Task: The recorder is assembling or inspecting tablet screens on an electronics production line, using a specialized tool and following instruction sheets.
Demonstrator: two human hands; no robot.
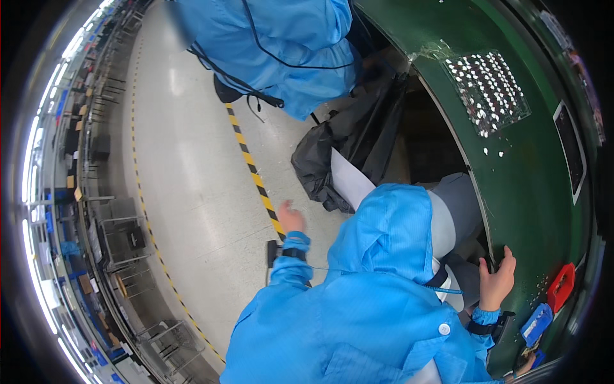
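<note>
My left hand (292, 217) hangs out to the side over the floor, apart from the table, slightly blurred. Its fingers look loosely apart, and nothing shows in them. At the near edge of the green table (511, 211), my right hand (497, 281) rests with thumb and fingers spread, and I see nothing held. Farther up the table lies a clear plastic tray (462, 102) with rows of small white pieces, a few of them loose beside it. Close to my right hand are a red tool-like item (561, 287) and a blue plastic item (536, 324).
A person in a blue smock (288, 38) is at the top, beside the table. Black bag (345, 144) and white sheet (350, 178) are below the table edge. A dark framed panel (569, 150) lies at the far right. Another hand (527, 365) shows at the lower right.
</note>
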